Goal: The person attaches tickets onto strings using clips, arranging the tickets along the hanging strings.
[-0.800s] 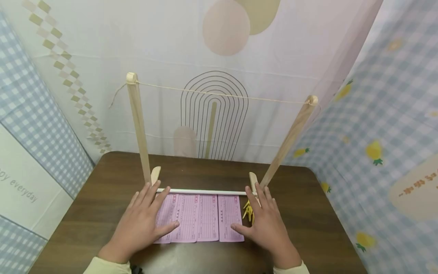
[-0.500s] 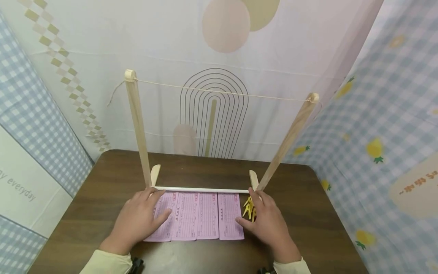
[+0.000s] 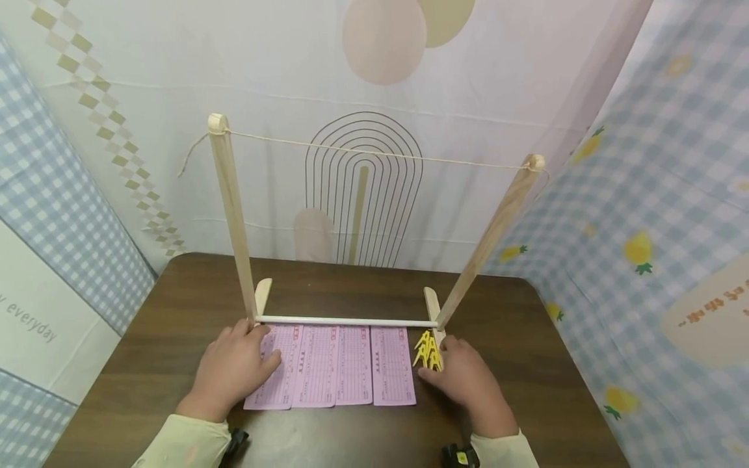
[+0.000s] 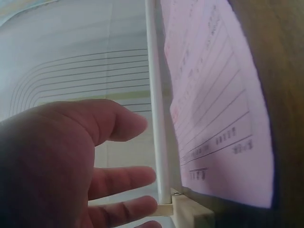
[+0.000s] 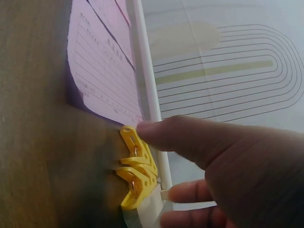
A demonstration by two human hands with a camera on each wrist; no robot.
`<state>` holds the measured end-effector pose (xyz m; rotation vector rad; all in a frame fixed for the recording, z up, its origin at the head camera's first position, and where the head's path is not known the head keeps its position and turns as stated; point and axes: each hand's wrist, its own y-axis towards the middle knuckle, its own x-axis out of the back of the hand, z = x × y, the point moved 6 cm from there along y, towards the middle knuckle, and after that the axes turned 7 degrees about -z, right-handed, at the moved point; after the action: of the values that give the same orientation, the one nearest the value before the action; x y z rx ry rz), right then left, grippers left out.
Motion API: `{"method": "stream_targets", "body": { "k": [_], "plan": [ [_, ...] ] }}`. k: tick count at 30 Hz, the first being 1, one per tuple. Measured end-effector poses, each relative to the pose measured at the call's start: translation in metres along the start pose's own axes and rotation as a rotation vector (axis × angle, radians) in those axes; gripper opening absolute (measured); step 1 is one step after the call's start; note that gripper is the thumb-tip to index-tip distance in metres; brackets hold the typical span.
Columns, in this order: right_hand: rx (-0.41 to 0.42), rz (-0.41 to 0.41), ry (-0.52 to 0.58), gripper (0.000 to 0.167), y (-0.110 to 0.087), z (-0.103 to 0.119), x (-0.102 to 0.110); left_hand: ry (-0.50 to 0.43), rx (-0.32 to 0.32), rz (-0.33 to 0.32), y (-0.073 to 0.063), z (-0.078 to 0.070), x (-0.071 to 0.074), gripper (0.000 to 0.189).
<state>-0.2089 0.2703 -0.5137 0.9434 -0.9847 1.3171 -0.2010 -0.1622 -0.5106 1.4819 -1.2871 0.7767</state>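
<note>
A wooden stand has two posts, the left post [image 3: 233, 214] and the right post [image 3: 491, 234]. A thin string [image 3: 374, 153] is tied between their tops and a white rod [image 3: 345, 321] joins them low down. Several pink printed slips [image 3: 318, 370] lie in a row before the rod. My left hand [image 3: 231, 370] is at the left post's foot, thumb apart from the loosely bent fingers [image 4: 123, 183]. My right hand [image 3: 468, 377] is by the right foot, its thumb beside several yellow clothespins [image 5: 135, 166]. Neither hand visibly grips anything; some fingertips are hidden in the head view.
A brown table [image 3: 351, 442] carries everything. A patterned cloth [image 3: 275, 65] hangs behind it, and a checked cloth [image 3: 643, 195] closes off the right side. A black strap [image 3: 459, 455] circles the right wrist.
Both hands have drawn back from the rod toward the stand's feet and apart from each other. The slips and clothespins are more exposed. The head view has tilted slightly down.
</note>
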Motion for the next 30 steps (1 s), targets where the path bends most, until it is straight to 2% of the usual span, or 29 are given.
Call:
{"method": "stream_targets", "body": {
  "k": [4,7,14,19,30],
  "plan": [
    [-0.056,0.047,0.022,0.058,-0.001,-0.003,0.0,0.007,0.025,0.038,-0.001,0.003,-0.005,0.057],
    [-0.072,0.06,0.036,0.052,-0.003,-0.003,-0.001,0.015,0.03,0.06,-0.003,0.006,-0.008,0.061],
    [-0.106,0.084,0.041,0.046,-0.005,-0.005,-0.003,0.033,0.026,0.086,-0.005,0.008,-0.014,0.07],
    [-0.101,0.076,0.043,0.041,-0.005,-0.005,-0.005,0.045,0.027,0.085,-0.006,0.008,-0.017,0.073],
    [-0.085,0.051,0.004,0.037,-0.007,-0.003,-0.006,0.039,0.049,0.095,-0.008,0.005,-0.015,0.068]
  ]
}}
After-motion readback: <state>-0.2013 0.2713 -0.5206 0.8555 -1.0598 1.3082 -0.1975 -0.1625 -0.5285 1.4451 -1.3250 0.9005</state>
